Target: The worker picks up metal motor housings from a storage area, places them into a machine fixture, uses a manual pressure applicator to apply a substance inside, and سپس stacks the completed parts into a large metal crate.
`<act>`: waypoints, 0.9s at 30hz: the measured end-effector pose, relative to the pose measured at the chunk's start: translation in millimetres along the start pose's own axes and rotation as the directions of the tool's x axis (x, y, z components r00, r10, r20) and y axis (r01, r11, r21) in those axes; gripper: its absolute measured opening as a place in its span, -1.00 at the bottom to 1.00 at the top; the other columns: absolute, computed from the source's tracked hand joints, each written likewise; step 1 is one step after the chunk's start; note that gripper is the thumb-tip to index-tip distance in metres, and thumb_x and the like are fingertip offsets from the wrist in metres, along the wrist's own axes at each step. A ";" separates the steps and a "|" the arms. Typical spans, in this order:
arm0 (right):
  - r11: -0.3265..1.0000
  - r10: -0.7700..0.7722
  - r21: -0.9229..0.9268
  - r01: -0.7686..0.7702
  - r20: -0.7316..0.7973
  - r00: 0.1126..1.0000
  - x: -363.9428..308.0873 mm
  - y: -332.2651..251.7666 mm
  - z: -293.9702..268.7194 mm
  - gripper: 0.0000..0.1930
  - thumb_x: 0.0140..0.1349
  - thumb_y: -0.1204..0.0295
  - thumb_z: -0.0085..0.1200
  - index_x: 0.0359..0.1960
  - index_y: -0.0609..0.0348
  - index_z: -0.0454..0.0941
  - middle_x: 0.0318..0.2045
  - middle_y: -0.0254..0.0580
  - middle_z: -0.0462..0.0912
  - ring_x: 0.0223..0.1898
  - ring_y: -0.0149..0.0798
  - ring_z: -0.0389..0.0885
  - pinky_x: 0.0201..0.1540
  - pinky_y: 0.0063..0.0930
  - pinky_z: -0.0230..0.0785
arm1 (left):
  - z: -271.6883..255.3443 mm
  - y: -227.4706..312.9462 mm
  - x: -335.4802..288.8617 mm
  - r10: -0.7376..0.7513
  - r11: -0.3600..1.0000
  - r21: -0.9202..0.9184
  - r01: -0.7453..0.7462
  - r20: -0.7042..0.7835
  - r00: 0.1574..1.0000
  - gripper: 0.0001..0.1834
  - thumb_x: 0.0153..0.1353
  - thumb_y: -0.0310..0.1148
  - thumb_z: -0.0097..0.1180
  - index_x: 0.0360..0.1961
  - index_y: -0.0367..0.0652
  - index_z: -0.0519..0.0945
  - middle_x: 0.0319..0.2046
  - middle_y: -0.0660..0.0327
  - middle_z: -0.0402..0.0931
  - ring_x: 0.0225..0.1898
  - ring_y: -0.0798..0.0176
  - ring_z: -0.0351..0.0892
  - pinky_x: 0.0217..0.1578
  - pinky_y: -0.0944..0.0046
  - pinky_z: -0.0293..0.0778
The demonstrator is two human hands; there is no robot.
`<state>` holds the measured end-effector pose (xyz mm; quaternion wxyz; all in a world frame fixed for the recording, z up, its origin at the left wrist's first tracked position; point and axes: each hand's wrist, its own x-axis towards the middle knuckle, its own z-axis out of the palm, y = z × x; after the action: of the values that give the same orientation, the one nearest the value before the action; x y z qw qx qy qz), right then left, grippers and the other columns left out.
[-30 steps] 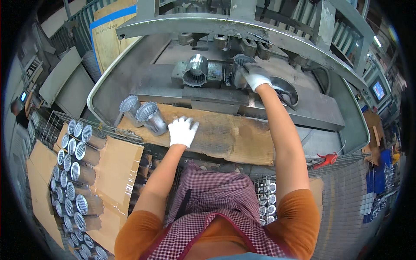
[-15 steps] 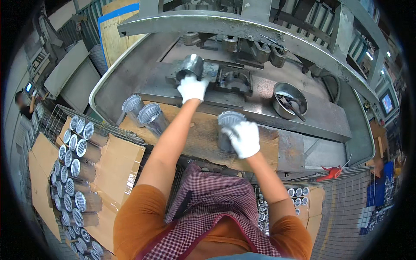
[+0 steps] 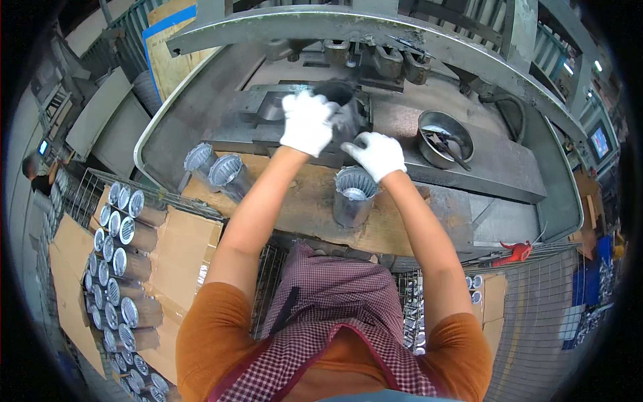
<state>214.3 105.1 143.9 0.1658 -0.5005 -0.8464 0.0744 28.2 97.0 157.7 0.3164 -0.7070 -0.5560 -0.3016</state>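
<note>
My left hand (image 3: 307, 124), in a white glove, is closed on a metal cup (image 3: 345, 119) over the press bed. The cup is smeared by motion and its dark mouth points away from me. My right hand (image 3: 378, 155), also gloved, is just below and right of that cup with thumb and fingers apart, holding nothing. Under it a finned metal cup (image 3: 353, 201) stands upright on the wooden board (image 3: 301, 201), its ribbed inside facing up. Two more finned cups, a far one (image 3: 201, 159) and a nearer one (image 3: 230, 175), stand at the board's left.
A steel bowl (image 3: 445, 139) with a dark-handled tool sits on the bed at the right. A heavy press frame (image 3: 362, 32) spans above. Many finned cups (image 3: 127, 268) lie stacked in cardboard at the left. Red-handled pliers or an air gun (image 3: 514, 253) lies at the right edge.
My left hand has carried its cup to the right, off the left fixture. My right hand has let go of the finned cup on the board and moved up toward the other cup.
</note>
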 end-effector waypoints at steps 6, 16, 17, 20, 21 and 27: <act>0.991 0.095 -0.093 -0.096 -0.019 0.995 45.6 5.7 21.9 -0.46 0.08 -0.18 0.00 -0.37 0.07 0.67 -0.34 -0.08 0.68 -0.26 -0.03 0.65 -0.17 -0.22 0.46 | 22.2 11.0 15.5 -0.024 0.992 -0.123 0.020 -0.031 0.999 -0.65 0.01 0.03 0.16 -0.29 0.07 0.66 -0.34 0.22 0.59 -0.18 0.06 0.50 -0.19 -0.04 0.26; 0.990 0.064 -0.121 -0.075 -0.092 0.994 67.9 -1.8 36.6 -0.59 0.13 -0.01 0.04 -0.41 0.09 0.67 -0.35 -0.06 0.67 -0.29 -0.03 0.66 -0.20 -0.21 0.47 | -96.8 -62.7 -41.5 -0.296 0.942 -0.112 0.316 0.162 0.941 -0.67 0.17 -0.07 0.09 -0.37 -0.11 0.68 -0.45 0.08 0.60 -0.36 -0.01 0.58 -0.28 0.08 0.46; 0.985 0.040 -0.161 -0.055 -0.099 0.994 72.0 3.2 39.8 -0.60 0.13 0.00 0.05 -0.41 0.08 0.67 -0.35 -0.06 0.67 -0.29 -0.03 0.66 -0.21 -0.21 0.47 | -107.2 -72.1 -52.6 -0.341 0.935 -0.034 0.352 0.181 0.923 -0.66 0.18 -0.06 0.08 -0.39 -0.11 0.69 -0.45 0.08 0.60 -0.37 -0.01 0.58 -0.28 0.08 0.46; 0.978 0.027 -0.204 -0.051 -0.117 0.993 76.2 4.3 42.8 -0.62 0.12 0.02 0.08 -0.41 0.08 0.67 -0.34 -0.06 0.67 -0.29 -0.01 0.66 -0.21 -0.21 0.47 | -120.0 -103.1 -91.5 -0.277 0.939 0.316 0.138 0.453 0.847 -0.54 0.20 0.08 -0.02 -0.32 -0.08 0.69 -0.40 0.07 0.63 -0.30 0.02 0.62 -0.28 0.11 0.47; 0.977 0.043 -0.202 -0.070 -0.135 0.990 75.7 1.7 42.2 -0.63 0.12 0.02 0.09 -0.41 0.08 0.67 -0.34 -0.05 0.67 -0.29 -0.01 0.65 -0.21 -0.20 0.48 | -113.1 -104.5 -99.0 -0.288 0.936 0.321 0.145 0.458 0.841 -0.54 0.20 0.08 -0.02 -0.32 -0.08 0.69 -0.40 0.07 0.63 -0.30 0.02 0.62 -0.28 0.11 0.47; 0.994 0.088 -0.061 -0.093 -0.077 0.993 41.3 -2.4 11.1 -0.57 0.18 -0.03 -0.03 -0.25 0.06 0.64 -0.21 -0.02 0.64 -0.16 0.05 0.60 -0.09 -0.15 0.43 | -59.9 -109.6 -131.7 -0.532 0.819 0.243 0.520 0.661 0.529 -0.33 0.18 0.22 -0.19 -0.22 -0.21 0.65 -0.21 -0.12 0.58 -0.09 -0.09 0.56 -0.05 0.08 0.43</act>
<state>190.1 140.3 142.8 0.1774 -0.5459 -0.8181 0.0361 -109.6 -8.3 104.5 -0.0203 -0.5633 -0.8216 -0.0853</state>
